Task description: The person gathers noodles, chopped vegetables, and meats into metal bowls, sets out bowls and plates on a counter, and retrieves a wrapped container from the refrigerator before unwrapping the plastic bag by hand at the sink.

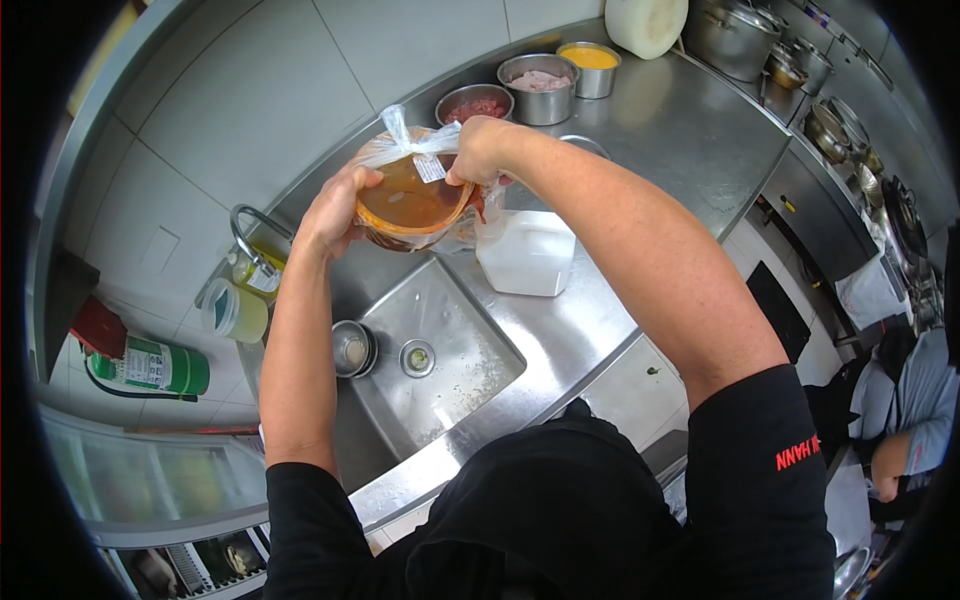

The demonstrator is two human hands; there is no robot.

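Both hands hold a round container of orange-brown liquid [408,200], wrapped in a clear plastic bag knotted at the top, above the back edge of the sink. My left hand [338,212] grips its left side, with the thumb on the rim. Closed at the right side of the container, my right hand [483,152] pinches the bag beside a small printed label [429,167]. Reddish sauce shows on the bag below my right fingers. Just right of the container stands a translucent white plastic jug [526,255] on the steel counter.
The steel sink [470,375] holds stacked metal bowls [353,350]. A faucet [245,235] and plastic tub [235,312] stand left. Metal containers with meat [540,85] and yellow liquid [590,65] line the back. Another person [905,410] is at far right.
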